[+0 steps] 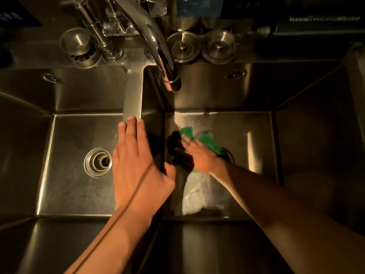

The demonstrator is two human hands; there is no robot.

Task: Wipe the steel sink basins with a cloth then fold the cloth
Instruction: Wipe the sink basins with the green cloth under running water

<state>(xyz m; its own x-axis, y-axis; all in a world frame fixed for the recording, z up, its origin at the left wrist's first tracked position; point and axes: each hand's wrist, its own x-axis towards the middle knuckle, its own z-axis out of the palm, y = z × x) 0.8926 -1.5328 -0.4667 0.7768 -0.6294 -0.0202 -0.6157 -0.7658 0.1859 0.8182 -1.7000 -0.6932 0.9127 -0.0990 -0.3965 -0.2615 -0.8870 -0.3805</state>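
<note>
Dim steel double sink: right hand, fingers spread flat, presses green cloth at right drain; left hand flat on divider.

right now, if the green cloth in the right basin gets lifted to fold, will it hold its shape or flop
Probably floppy: the green cloth lies bunched and creased under the right hand, so it should droop when lifted. Likely damp and clingy, since the right basin floor shows wet streaks. It looks thin, so probably light.
</note>
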